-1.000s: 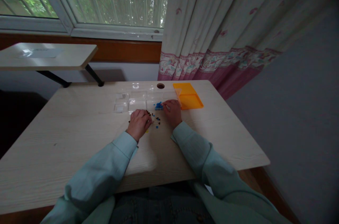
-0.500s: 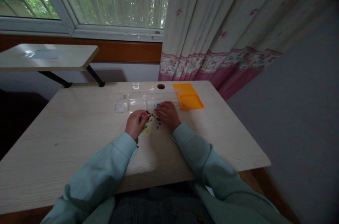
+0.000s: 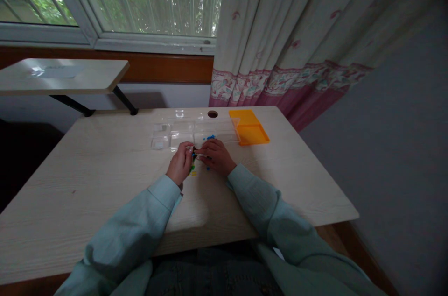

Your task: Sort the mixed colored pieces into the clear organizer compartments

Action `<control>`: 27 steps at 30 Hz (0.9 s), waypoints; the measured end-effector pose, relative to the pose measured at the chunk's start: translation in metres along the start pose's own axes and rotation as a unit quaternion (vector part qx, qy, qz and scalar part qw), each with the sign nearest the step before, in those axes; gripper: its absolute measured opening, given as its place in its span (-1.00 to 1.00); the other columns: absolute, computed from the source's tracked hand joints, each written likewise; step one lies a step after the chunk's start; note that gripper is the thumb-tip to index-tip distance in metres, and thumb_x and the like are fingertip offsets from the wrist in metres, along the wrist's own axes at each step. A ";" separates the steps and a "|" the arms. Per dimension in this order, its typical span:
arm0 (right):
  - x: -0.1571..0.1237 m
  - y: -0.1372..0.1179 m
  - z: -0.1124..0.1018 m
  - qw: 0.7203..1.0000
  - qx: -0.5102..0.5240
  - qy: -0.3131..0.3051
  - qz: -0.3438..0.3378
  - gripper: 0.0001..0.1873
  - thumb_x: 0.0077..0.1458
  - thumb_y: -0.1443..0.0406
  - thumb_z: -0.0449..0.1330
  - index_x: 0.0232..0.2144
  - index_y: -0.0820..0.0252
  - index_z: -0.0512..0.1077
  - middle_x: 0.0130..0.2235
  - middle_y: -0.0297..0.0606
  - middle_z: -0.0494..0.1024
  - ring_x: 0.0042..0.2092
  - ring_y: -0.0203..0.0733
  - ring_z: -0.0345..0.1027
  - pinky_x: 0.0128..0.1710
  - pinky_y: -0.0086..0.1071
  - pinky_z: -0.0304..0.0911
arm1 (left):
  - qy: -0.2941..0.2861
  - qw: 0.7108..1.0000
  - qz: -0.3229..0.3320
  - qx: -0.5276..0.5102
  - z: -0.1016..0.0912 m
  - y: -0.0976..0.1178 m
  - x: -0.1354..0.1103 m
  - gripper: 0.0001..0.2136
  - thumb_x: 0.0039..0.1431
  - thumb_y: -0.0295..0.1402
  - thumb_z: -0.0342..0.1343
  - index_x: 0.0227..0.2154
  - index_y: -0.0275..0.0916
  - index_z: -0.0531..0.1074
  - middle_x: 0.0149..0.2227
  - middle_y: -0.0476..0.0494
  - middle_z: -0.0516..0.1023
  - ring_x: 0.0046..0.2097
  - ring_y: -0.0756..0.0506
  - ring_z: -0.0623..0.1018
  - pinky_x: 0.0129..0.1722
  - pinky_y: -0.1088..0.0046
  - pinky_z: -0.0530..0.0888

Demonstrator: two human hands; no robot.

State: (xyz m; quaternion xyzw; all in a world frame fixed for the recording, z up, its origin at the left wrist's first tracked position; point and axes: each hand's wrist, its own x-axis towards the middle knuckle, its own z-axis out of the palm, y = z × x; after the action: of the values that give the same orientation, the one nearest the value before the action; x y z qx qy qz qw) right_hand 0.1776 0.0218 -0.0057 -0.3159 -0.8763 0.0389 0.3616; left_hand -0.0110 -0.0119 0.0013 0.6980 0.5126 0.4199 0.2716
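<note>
Now | clear tray (image 3: 164, 133): blue beads (image 3: 210, 137) in one cell | left hand (image 3: 181, 164), right hand (image 3: 217, 156): curled, grip cannot tell

Pale mint-green sleeves (image 3: 140, 221) over a light table (image 3: 87, 179) with a fine wood grain; small pieces (image 3: 210, 137) in blue, green, yellow and black; a clear, colourless compartment box (image 3: 175, 133); a bright orange lid (image 3: 250, 130). The curtain (image 3: 280, 30) is cream, dotted with sparse pink motifs, and ends in a deep pink border (image 3: 280, 83) patterned with flowers. White window frame (image 3: 140, 41), reddish-brown sill board (image 3: 157, 67), grey wall (image 3: 402, 146)
</note>
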 end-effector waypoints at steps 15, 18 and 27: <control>0.000 0.002 0.006 0.999 0.019 0.026 -0.026 -0.84 0.16 0.20 0.18 -0.34 0.05 0.56 -0.28 -0.27 0.56 -0.10 -0.17 0.34 -0.03 -0.24 0.22 | -0.034 0.998 0.045 0.034 0.002 -0.006 0.001 -0.74 0.35 -0.25 -0.19 -0.02 -0.21 0.27 -0.30 -0.11 0.50 -0.29 -0.06 0.52 -0.25 0.42 0.42; 0.000 0.003 0.005 0.999 0.018 0.033 -0.003 -0.85 0.16 0.20 0.19 -0.35 0.05 0.56 -0.29 -0.27 0.57 -0.10 -0.17 0.34 -0.03 -0.24 0.22 | -0.039 0.998 0.042 0.035 0.001 -0.005 0.001 -0.73 0.35 -0.26 -0.20 -0.01 -0.23 0.26 -0.42 -0.05 0.46 -0.32 -0.07 0.51 -0.22 0.40 0.43; -0.003 0.030 -0.008 0.953 -0.083 0.171 0.237 -0.85 0.14 0.21 0.22 -0.31 0.08 0.58 -0.20 -0.18 0.52 -0.05 -0.05 0.27 0.05 -0.07 0.14 | 0.009 0.994 0.080 0.068 0.003 -0.008 0.003 -0.72 0.34 -0.29 -0.19 -0.04 -0.25 0.33 -0.10 -0.22 0.47 -0.04 -0.12 0.47 0.00 0.28 0.41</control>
State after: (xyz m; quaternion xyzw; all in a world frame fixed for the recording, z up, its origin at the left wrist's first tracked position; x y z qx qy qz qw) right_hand 0.2000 0.0424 -0.0108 -0.5452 -0.7014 -0.0042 0.4591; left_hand -0.0117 -0.0062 -0.0053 0.7499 0.4846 0.4107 0.1847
